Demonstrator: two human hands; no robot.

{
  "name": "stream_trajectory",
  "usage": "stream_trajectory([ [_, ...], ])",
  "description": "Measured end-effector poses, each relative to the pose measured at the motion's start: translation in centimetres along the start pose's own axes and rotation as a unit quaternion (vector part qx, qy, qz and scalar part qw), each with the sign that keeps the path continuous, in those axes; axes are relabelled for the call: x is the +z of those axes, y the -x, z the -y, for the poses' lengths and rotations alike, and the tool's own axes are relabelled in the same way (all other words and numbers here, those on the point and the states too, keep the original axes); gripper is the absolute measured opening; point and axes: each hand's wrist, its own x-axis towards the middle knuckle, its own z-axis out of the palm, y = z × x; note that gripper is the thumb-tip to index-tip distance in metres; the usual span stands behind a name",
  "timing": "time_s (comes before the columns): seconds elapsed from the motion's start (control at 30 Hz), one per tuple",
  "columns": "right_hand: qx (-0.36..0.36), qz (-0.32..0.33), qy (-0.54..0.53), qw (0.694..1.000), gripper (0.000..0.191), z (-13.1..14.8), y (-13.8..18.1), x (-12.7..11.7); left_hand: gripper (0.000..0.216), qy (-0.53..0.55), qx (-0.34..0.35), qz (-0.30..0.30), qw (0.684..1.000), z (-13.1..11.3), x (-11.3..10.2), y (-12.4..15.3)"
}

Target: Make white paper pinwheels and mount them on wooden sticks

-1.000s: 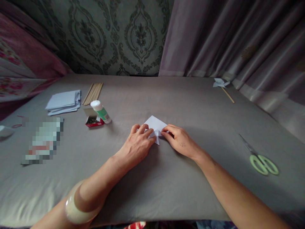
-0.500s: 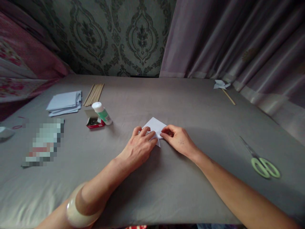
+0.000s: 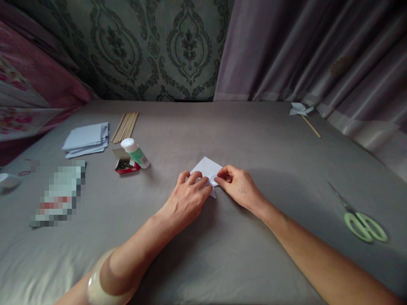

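A small white sheet of paper [image 3: 206, 165] lies in front of me, one corner pointing away and a narrow point showing below my fingers. Bent fingers of my left hand [image 3: 190, 192] press on its left part, and the thumb comes in near the middle. On the right side, my right hand [image 3: 239, 186] pinches the paper's edge between thumb and fingers. Much of the sheet is hidden under both hands, so its folds or cuts are hard to make out.
To the left are a glue bottle [image 3: 136, 153], a red box of small dark pieces [image 3: 126, 169], wooden sticks [image 3: 125, 127], folded white paper [image 3: 85, 137] and a blurred packet [image 3: 62, 192]. Green-handled scissors [image 3: 365, 226] lie right; a paper pinwheel [image 3: 300, 110] lies far right.
The view has shifted slightly. Both hands stay on the paper in nearly the same pose, with the left fingers moved a little to the right.
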Motion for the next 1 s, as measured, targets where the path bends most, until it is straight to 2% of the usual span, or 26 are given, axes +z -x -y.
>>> stream_trajectory([
  [0.37,0.02,-0.005,0.011,1.0,0.005,0.1,-0.05,0.1,0.023,0.013,-0.015,0.025,1.0,-0.19,-0.37,-0.22],
  [0.57,0.042,0.002,0.03,0.999,0.007,0.41,-0.13,-0.06,0.026,-0.008,-0.013,0.001,1.0,-0.19,0.25,-0.11],
  [1.0,0.03,-0.002,0.043,0.999,0.005,0.57,-0.08,-0.08,0.03,-0.006,-0.015,0.011,1.0,-0.13,0.49,-0.04],
])
